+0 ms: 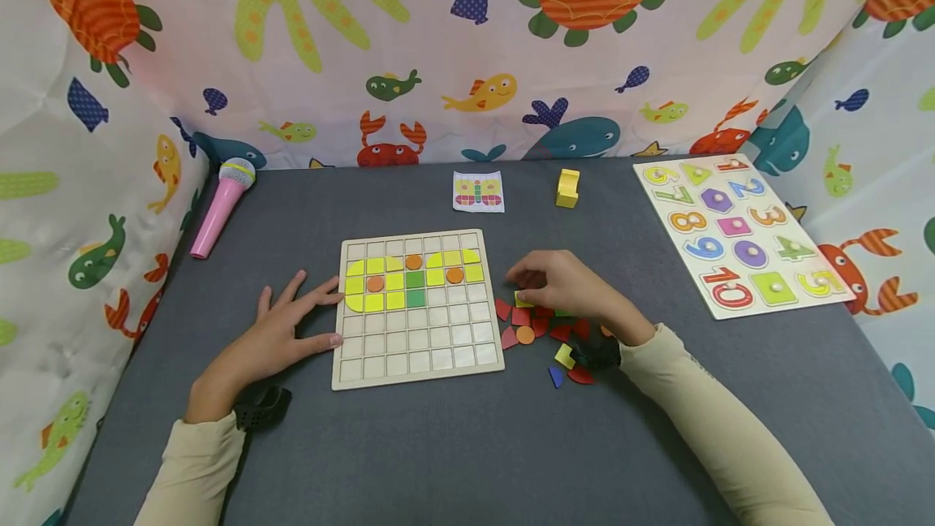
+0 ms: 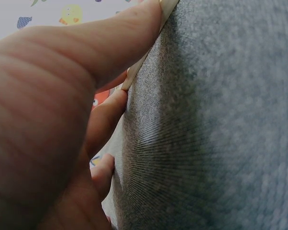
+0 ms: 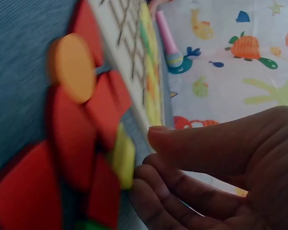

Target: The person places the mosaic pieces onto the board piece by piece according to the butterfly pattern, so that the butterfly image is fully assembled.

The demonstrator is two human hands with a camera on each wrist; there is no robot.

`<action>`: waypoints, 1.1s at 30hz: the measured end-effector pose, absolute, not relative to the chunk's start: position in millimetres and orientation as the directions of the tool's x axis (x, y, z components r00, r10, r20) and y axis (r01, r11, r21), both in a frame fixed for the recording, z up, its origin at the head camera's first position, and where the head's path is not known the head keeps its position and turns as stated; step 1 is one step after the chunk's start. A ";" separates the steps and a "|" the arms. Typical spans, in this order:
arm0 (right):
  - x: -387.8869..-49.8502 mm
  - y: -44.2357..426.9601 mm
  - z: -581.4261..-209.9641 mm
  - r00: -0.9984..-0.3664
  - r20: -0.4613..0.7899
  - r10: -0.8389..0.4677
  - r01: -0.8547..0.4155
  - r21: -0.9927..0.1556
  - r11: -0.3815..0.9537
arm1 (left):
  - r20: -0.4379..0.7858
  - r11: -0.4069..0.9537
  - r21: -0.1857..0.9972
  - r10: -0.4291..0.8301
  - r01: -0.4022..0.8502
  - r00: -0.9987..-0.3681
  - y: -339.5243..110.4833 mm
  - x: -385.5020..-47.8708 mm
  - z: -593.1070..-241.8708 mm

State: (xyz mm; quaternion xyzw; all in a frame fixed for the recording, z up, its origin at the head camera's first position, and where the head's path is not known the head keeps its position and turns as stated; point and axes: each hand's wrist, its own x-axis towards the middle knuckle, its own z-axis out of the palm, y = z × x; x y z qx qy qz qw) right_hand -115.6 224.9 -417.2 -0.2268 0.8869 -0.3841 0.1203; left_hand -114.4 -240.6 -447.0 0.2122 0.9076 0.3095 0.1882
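Observation:
A wooden grid board (image 1: 438, 339) lies mid-table, with yellow, orange and green pieces set in its upper rows. My left hand (image 1: 281, 335) spreads its fingers along the board's left edge; the thumb (image 2: 129, 33) touches that edge in the left wrist view. Over the loose pieces at the board's right side is my right hand (image 1: 566, 286), its fingers bent. In the right wrist view, nothing shows between thumb and fingers, and a yellow piece (image 3: 122, 160) lies by the fingertips. Red pieces (image 3: 72, 139) and an orange disc (image 3: 76, 68) lie close by.
A small pattern card (image 1: 478, 192) and a yellow block (image 1: 567, 188) sit behind the board. The pink toy microphone (image 1: 222, 209) lies far left. A number puzzle board (image 1: 738, 234) is at right. Nearer me lie a blue triangle (image 1: 556, 377) and another yellow piece (image 1: 565, 356).

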 end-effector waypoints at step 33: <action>-122.8 207.9 -428.1 -0.958 0.117 -0.260 -0.256 -0.756 0.602 | -0.202 0.719 0.640 0.500 0.273 -0.842 -239.4 -112.6 -445.5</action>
